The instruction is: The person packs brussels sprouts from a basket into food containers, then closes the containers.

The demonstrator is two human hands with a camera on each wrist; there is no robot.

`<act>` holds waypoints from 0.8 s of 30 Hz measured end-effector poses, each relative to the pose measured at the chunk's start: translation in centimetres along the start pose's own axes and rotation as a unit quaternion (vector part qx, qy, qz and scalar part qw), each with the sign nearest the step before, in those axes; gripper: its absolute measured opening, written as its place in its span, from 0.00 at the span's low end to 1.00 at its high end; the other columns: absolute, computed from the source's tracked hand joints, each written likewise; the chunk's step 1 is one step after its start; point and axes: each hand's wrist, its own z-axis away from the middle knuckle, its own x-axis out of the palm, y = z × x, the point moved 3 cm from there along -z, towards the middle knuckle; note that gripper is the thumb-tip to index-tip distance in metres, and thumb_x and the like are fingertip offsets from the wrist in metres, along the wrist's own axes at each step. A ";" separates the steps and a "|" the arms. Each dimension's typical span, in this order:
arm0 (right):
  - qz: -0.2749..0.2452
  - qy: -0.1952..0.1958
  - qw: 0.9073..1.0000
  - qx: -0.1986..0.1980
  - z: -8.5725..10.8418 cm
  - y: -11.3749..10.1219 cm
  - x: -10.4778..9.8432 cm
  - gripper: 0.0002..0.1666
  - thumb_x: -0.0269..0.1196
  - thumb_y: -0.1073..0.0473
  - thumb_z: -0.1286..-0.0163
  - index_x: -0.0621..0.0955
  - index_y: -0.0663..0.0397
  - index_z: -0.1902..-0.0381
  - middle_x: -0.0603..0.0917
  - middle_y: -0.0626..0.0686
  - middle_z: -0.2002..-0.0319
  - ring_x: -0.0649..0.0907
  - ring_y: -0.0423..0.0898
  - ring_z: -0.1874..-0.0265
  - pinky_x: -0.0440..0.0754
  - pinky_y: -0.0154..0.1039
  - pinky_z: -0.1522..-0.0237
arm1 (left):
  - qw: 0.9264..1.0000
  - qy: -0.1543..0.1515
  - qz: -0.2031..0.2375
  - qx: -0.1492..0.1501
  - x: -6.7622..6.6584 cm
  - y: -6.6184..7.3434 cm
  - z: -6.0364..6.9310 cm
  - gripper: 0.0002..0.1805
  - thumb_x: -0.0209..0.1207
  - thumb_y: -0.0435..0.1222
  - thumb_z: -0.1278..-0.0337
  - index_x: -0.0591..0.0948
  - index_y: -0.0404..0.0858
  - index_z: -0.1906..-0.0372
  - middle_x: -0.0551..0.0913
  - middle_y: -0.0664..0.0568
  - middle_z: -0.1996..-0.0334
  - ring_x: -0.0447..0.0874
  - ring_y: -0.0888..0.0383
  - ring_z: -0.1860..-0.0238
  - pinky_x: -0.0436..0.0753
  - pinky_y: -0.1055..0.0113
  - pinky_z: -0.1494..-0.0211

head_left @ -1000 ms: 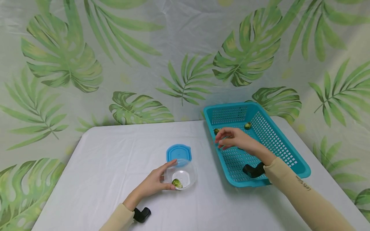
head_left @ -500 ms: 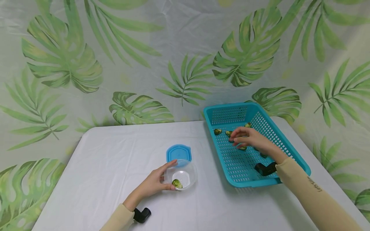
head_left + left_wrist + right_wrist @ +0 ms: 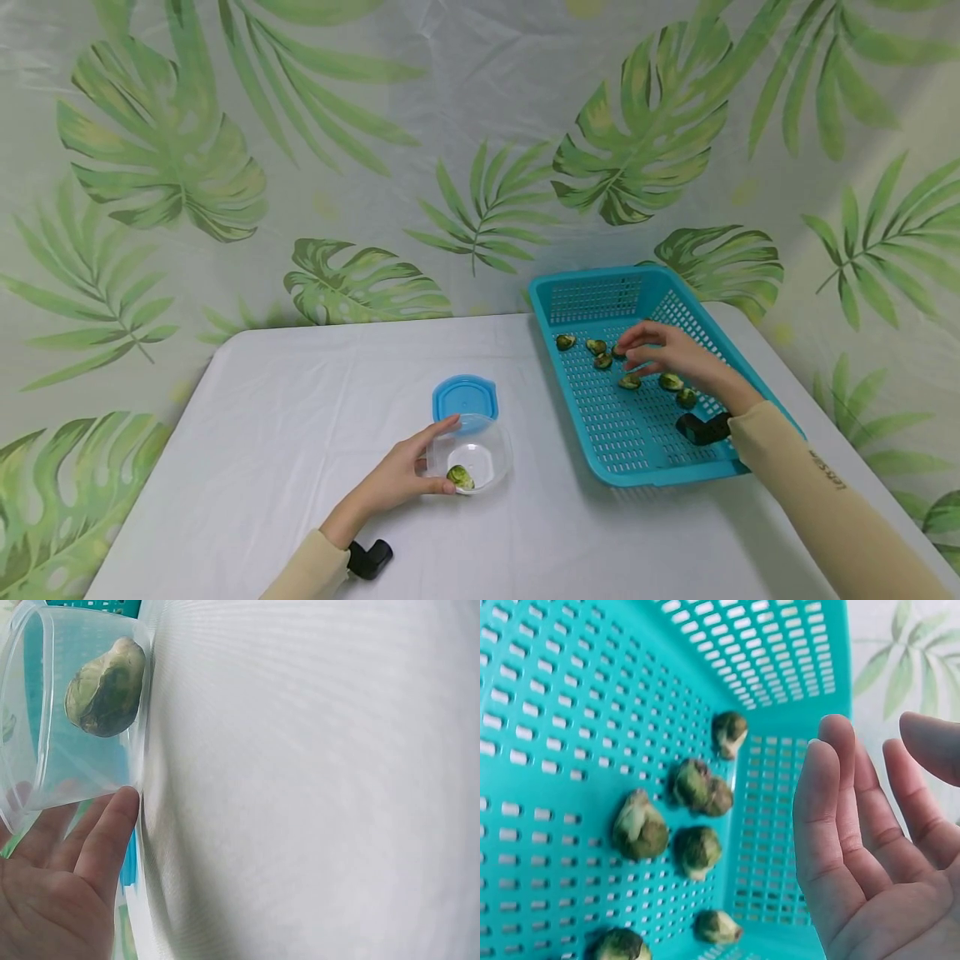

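Note:
My left hand holds a clear plastic container by its side, thumb at the near side and fingers round the far side. Inside it lies one Brussels sprout. My right hand hovers over the teal basket with its fingers loosely bent and nothing between them. Several Brussels sprouts lie scattered on the basket floor; one sprout is just below the right hand. In the right wrist view the fingers stand apart from the sprouts.
Just behind the container lies a blue lid on the white tablecloth. The basket's raised slotted walls stand at the table's right side. A leaf-patterned cloth hangs behind the table.
My right hand has moved right, from the basket's left rim to further over its inside, uncovering more sprouts. The left hand and the container have stayed in place.

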 end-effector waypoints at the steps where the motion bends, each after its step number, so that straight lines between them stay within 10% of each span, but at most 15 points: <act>1: 0.000 0.001 1.000 0.003 0.0 0.1 -0.1 0.20 0.56 0.64 0.28 0.69 0.73 0.45 0.70 0.74 0.46 0.81 0.61 0.56 0.78 0.60 0.52 | 1.000 0.000 0.001 -0.001 0.0 0.0 0.0 0.49 0.71 0.41 0.52 0.57 0.48 0.25 0.62 0.49 0.30 0.52 0.46 0.29 0.70 0.45 0.39; 24: 0.071 -0.068 0.987 0.129 -0.6 3.5 -1.4 0.26 0.51 0.60 0.25 0.63 0.75 0.38 0.67 0.73 0.40 0.78 0.63 0.50 0.78 0.54 0.49 | 1.000 0.001 0.005 0.002 0.1 0.0 0.0 0.50 0.72 0.41 0.53 0.57 0.48 0.25 0.62 0.49 0.30 0.52 0.46 0.29 0.71 0.46 0.39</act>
